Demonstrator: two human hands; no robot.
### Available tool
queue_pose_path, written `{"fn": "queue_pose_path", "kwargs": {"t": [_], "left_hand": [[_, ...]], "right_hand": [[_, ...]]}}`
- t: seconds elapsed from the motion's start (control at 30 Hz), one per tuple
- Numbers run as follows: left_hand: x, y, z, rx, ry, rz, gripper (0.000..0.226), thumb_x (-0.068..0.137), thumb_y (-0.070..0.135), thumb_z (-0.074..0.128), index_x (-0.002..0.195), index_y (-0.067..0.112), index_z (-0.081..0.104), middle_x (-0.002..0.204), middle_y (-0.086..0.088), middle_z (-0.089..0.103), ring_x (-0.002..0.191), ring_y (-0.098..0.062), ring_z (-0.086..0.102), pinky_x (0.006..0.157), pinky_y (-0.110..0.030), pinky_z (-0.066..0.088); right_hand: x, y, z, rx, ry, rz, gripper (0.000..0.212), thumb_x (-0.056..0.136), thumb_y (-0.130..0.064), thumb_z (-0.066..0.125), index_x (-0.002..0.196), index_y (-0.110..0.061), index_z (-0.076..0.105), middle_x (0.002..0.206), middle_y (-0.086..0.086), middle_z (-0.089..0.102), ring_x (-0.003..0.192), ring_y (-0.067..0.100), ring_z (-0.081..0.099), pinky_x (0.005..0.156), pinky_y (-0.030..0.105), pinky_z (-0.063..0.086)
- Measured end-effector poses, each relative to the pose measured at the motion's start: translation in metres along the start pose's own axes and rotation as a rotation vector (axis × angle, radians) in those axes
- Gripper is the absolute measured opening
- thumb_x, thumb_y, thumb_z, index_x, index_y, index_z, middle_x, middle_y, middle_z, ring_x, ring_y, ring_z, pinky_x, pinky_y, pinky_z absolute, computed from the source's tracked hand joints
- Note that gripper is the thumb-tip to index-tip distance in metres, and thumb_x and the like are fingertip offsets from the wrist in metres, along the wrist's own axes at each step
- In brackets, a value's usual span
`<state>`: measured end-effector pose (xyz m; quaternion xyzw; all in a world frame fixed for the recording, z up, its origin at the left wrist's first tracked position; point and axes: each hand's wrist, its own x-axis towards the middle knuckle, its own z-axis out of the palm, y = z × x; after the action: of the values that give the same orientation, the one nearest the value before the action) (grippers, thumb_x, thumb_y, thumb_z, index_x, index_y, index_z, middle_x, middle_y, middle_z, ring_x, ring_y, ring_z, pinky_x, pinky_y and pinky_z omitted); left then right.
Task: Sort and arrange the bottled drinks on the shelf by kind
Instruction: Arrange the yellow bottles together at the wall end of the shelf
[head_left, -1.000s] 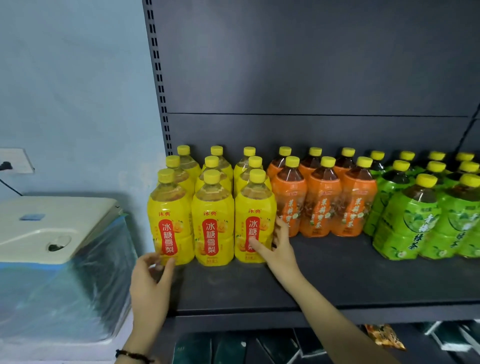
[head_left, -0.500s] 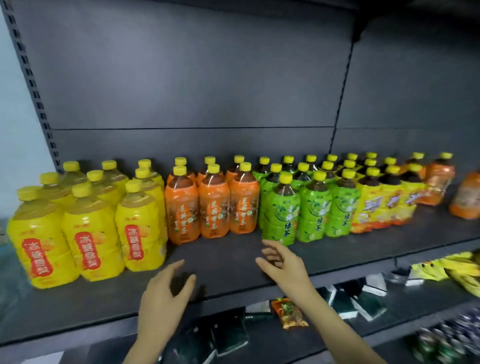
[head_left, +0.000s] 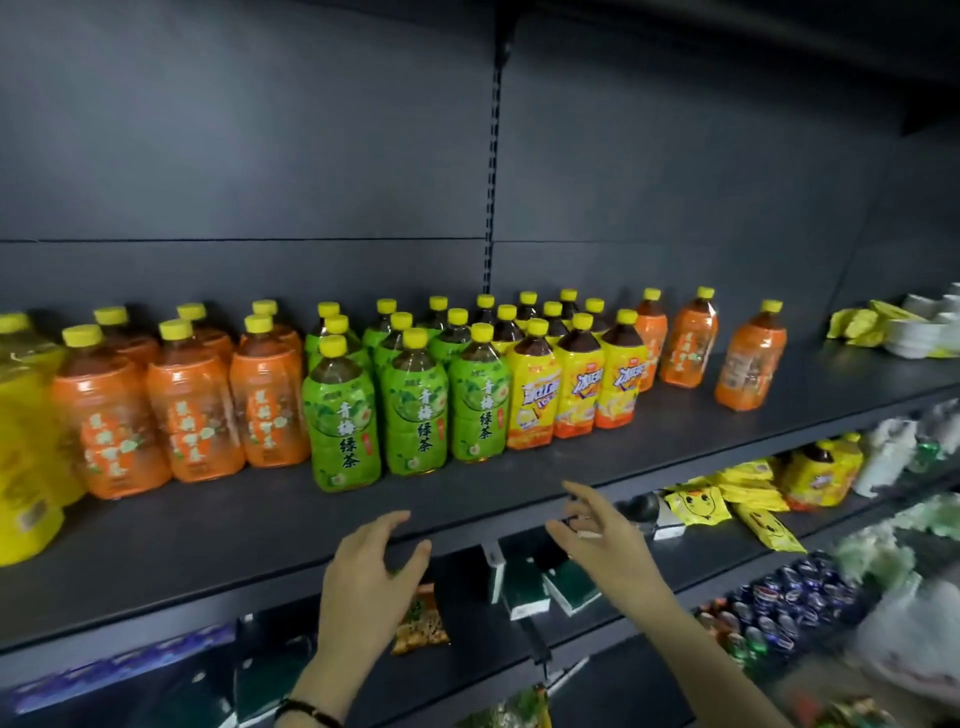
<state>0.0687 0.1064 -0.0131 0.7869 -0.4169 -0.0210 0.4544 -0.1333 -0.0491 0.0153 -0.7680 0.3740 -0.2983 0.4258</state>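
Hands: left hand and right hand spread, empty, before shelf edge.
Beyond: green bottles; 3 stray orange bottles.

I stand in a shop; dark slotted metal shelving carries rows of bottled drinks grouped by label; packaged snacks fill the lower shelf on the right.

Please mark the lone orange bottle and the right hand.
lone orange bottle (head_left: 748, 364): head view, on its label.
right hand (head_left: 608, 545): head view, on the middle of the hand.
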Motion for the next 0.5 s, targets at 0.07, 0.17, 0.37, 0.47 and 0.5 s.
{"fn": "queue_pose_path", "kwargs": {"t": [0.07,0.17,0.37,0.47,0.5], "left_hand": [[0.011,0.014,0.016,0.003,-0.015,0.021,0.043,0.088,0.044,0.059,0.129,0.032,0.051,0.123,0.014,0.055,0.121,-0.01,0.046,0.099,-0.032,0.043],[0.034,0.035,0.051,0.018,-0.038,0.049,0.038,0.089,0.046,0.057,0.125,0.034,0.054,0.114,0.018,0.058,0.113,-0.006,0.052,0.093,-0.031,0.047],[0.093,0.073,0.142,-0.049,-0.029,0.05,0.031,0.087,0.047,0.058,0.116,0.036,0.057,0.105,0.02,0.061,0.101,-0.002,0.056,0.075,-0.02,0.048],[0.126,0.098,0.195,-0.096,-0.058,0.07,0.034,0.087,0.047,0.059,0.118,0.037,0.055,0.114,0.019,0.058,0.11,-0.004,0.054,0.083,-0.023,0.047],[0.135,0.107,0.212,-0.111,-0.077,0.077,0.034,0.086,0.048,0.059,0.119,0.039,0.054,0.115,0.02,0.057,0.111,-0.004,0.053,0.086,-0.024,0.046]], "right_hand": [[0.009,0.008,-0.015,0.003,0.022,0.006,0.048,0.089,-0.031,0.063,0.133,-0.031,0.045,0.118,-0.007,0.056,0.113,0.011,0.053,0.09,0.025,0.045],[0.032,0.03,-0.04,-0.001,0.037,0.014,0.046,0.089,-0.033,0.063,0.132,-0.031,0.046,0.118,-0.012,0.055,0.112,0.008,0.053,0.094,0.028,0.046],[0.102,0.082,-0.089,-0.067,0.064,0.015,0.047,0.088,-0.036,0.063,0.132,-0.028,0.048,0.121,-0.01,0.056,0.115,0.009,0.054,0.092,0.028,0.049],[0.143,0.104,-0.122,-0.06,0.111,0.066,0.044,0.088,-0.035,0.064,0.129,-0.029,0.05,0.117,-0.01,0.057,0.11,0.011,0.055,0.088,0.025,0.048],[0.156,0.112,-0.133,-0.051,0.121,0.079,0.042,0.088,-0.033,0.065,0.128,-0.029,0.05,0.116,-0.01,0.057,0.109,0.012,0.055,0.088,0.026,0.048]]}}
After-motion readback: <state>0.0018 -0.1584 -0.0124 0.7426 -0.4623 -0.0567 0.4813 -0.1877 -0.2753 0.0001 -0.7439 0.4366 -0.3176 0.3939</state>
